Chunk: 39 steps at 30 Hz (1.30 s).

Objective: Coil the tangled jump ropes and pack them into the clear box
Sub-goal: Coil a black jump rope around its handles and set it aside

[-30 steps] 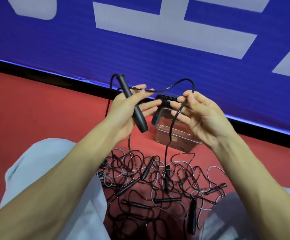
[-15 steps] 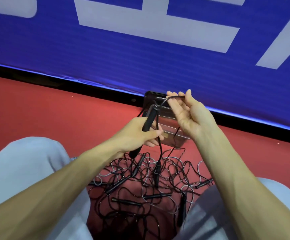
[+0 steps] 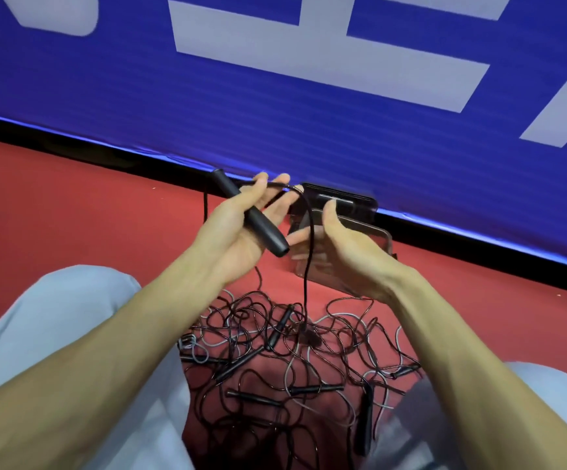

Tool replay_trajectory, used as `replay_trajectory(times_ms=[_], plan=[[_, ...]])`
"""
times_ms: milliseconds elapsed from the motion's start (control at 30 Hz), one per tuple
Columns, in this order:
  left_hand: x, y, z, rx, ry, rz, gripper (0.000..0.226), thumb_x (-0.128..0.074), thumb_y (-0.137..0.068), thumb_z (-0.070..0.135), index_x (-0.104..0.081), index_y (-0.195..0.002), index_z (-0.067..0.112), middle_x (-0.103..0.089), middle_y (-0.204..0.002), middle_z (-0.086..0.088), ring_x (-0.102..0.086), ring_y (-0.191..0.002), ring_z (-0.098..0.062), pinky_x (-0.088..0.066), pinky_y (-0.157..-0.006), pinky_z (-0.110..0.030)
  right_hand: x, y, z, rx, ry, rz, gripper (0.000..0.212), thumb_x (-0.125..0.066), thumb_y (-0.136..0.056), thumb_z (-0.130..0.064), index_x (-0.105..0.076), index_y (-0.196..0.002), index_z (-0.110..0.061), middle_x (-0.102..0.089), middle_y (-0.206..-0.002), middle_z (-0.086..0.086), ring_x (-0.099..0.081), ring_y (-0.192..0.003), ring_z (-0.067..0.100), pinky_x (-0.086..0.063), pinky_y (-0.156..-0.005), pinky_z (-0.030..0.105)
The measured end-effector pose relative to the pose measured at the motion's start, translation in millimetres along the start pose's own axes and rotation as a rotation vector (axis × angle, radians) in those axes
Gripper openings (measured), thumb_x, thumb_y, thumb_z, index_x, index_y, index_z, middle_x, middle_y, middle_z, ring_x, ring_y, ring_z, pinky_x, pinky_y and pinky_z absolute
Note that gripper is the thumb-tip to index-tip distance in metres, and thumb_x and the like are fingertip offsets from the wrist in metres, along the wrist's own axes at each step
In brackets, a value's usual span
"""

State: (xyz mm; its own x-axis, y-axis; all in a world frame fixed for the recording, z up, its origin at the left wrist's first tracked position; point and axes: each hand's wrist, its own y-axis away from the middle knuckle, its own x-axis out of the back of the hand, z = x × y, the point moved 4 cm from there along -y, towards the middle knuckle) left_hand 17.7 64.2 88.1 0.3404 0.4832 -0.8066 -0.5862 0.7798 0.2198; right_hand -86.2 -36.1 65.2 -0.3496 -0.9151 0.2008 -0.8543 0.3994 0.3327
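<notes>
My left grip (image 3: 238,228) pinches the jump-rope handle (image 3: 258,222), axis 10-to-4 o'clock; its cord (image 3: 309,259) hangs at 9 o'clock of my spread right grip (image 3: 346,256).

The tangled ropes (image 3: 292,361) lie on the floor (image 3: 72,215) between my knees (image 3: 72,317). Behind them sits the box (image 3: 382,239), near the foot of the banner (image 3: 309,96). My left hand (image 3: 238,228), holding a handle (image 3: 258,222), and my right hand (image 3: 346,252) hover side by side before the box, above the pile. A cord (image 3: 306,276) hangs between them.
</notes>
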Motion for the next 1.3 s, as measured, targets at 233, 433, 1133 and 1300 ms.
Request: replay_trajectory(times_ms=[233, 433, 1133, 1300], plan=[[4.3, -1.2, 31.4, -0.078, 0.206, 0.009, 0.018, -0.056, -0.099, 0.012, -0.059, -0.113, 0.001, -0.074, -0.097, -0.008, -0.075, -0.084, -0.02, -0.058, -0.067, -0.021, -10.7, 4.5, 12.8, -0.012, 0.413, -0.163, 0.019, -0.046, -0.102, -0.013, -0.056, -0.093, 0.0, -0.068, -0.097, 0.011, -0.061, -0.079, 0.014, -0.05, -0.066, 0.017], [12.2, -4.2, 28.2, -0.077, 0.186, 0.089, 0.019, -0.056, -0.099, 0.008, -0.057, -0.114, -0.003, -0.075, -0.089, -0.013, -0.075, -0.081, -0.024, -0.059, -0.065, -0.023, -1.5, 4.3, -5.9, 0.064, -0.054, 0.005, 0.023, -0.039, -0.104, -0.013, -0.053, -0.086, -0.008, -0.065, -0.083, 0.012, -0.07, -0.076, 0.029, -0.059, -0.066, 0.038], [11.4, 5.7, -48.4, -0.043, -1.195, -0.207, 0.013, -0.06, -0.096, 0.008, -0.068, -0.1, 0.018, -0.077, -0.093, -0.003, -0.073, -0.093, -0.018, -0.058, -0.085, -0.029, 43.6, 30.2, -39.4, 0.369, -0.801, 0.164, 0.018, -0.042, -0.102, -0.013, -0.056, -0.095, -0.005, -0.074, -0.087, 0.01, -0.072, -0.088, 0.033, -0.059, -0.07, 0.034], [4.2, 6.7, -44.3, -0.113, -1.016, -0.148, 0.008, -0.06, -0.096, 0.008, -0.066, -0.096, 0.014, -0.076, -0.083, -0.007, -0.075, -0.076, -0.025, -0.062, -0.074, -0.033, 53.6, 30.5, -33.2, 0.303, -0.663, 0.264, 0.016, -0.046, -0.101, -0.014, -0.058, -0.107, -0.005, -0.071, -0.103, 0.016, -0.071, -0.095, 0.032, -0.06, -0.078, 0.036]])
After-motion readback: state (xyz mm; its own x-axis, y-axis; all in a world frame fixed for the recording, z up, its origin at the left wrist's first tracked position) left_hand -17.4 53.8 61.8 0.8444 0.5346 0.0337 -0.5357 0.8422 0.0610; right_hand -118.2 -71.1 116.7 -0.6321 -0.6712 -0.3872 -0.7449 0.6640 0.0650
